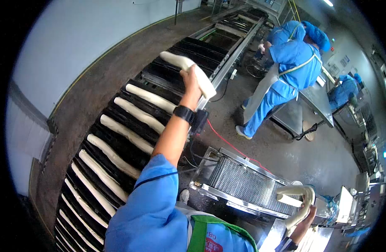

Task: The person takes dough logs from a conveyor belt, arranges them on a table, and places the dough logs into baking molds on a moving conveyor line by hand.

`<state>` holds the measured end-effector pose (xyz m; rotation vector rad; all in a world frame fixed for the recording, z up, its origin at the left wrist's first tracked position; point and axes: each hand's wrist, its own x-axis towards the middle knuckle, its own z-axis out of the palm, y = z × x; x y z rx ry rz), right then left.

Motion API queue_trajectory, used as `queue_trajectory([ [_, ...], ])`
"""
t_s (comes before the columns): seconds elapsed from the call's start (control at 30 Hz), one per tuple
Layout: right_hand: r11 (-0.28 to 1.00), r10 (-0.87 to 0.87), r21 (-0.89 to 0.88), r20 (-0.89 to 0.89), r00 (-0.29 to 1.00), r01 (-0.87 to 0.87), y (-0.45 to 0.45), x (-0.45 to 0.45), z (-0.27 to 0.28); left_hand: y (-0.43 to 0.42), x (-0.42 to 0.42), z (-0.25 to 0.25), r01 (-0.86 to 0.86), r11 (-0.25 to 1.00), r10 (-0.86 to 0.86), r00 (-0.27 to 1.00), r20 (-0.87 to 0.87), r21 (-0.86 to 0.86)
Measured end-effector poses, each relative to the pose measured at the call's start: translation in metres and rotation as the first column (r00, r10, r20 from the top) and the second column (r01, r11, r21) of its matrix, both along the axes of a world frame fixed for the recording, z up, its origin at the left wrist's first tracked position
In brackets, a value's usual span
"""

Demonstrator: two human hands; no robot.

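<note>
My left hand point(192, 84) is closed around the middle of a long pale dough strip point(204, 84), held above the black slotted conveyor point(197, 52), with both ends of the strip sticking out. Rows of similar dough strips point(149, 97) lie in the black slots below and left of my arm. At the lower right, my right hand point(309, 214) grips another dough strip point(307, 194), which bends over in a loop beside the metal mesh belt point(247, 180). Part of that hand is hidden by the dough.
A person in blue point(293, 67) stands beyond the conveyor, near a steel table point(314, 103). Another person in blue point(344, 91) is farther right. A red cable point(226, 140) runs toward the mesh belt. A pale wall point(75, 38) rises at the left.
</note>
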<state>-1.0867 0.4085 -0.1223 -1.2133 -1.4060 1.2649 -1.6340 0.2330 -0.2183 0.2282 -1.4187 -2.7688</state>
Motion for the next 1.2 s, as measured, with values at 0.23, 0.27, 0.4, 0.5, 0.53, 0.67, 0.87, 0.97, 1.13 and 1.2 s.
queue_trajectory([
  [0.23, 0.842, 0.344, -0.371, -0.190, 0.919, -0.392, 0.045, -0.142, -0.024, -0.038, -0.052, -0.121, 0.395, 0.891, -0.297, 0.879, 0.372, -0.223],
  [0.27, 0.788, 0.390, -0.410, -0.243, 0.888, -0.458, 0.051, -0.171, -0.028, -0.043, -0.047, -0.115, 0.343, 0.868, -0.223, 0.915, 0.336, -0.360],
  [0.4, 0.436, 0.763, -0.242, -0.410, 0.499, -0.867, 0.029, -0.313, 0.008, -0.060, -0.049, -0.115, 0.275, 0.656, -0.131, 0.958, 0.254, -0.702],
  [0.5, 0.142, 0.817, -0.076, -0.555, 0.160, -0.987, 0.003, -0.417, 0.028, -0.075, -0.055, -0.118, 0.332, 0.334, -0.193, 0.940, 0.280, -0.882],
  [0.53, 0.109, 0.833, -0.097, -0.535, 0.145, -0.989, -0.011, -0.446, 0.039, -0.078, -0.053, -0.108, 0.347, 0.230, -0.205, 0.931, 0.303, -0.909],
  [0.67, -0.169, 0.976, -0.067, -0.153, -0.157, -0.983, -0.026, -0.574, 0.018, -0.076, -0.045, -0.081, 0.310, -0.074, -0.180, 0.931, 0.319, -0.948],
  [0.87, -0.024, 0.904, 0.217, 0.422, 0.072, -0.976, -0.036, -0.601, -0.041, -0.080, -0.063, -0.097, 0.167, -0.479, -0.170, 0.945, 0.278, -0.862],
  [0.97, -0.157, 0.871, 0.012, 0.473, -0.133, -0.988, -0.010, -0.529, -0.066, -0.080, -0.069, -0.123, 0.091, -0.489, -0.139, 0.974, 0.181, -0.867],
  [1.13, 0.031, 0.899, -0.260, 0.429, -0.086, -0.965, 0.076, -0.367, -0.154, -0.084, -0.079, -0.145, 0.273, -0.478, -0.184, 0.898, 0.399, -0.835],
  [1.2, 0.280, 0.874, -0.347, 0.478, 0.088, -0.895, 0.098, -0.288, -0.172, -0.118, -0.096, -0.185, -0.054, -0.403, -0.624, 0.746, 0.232, -0.914],
])
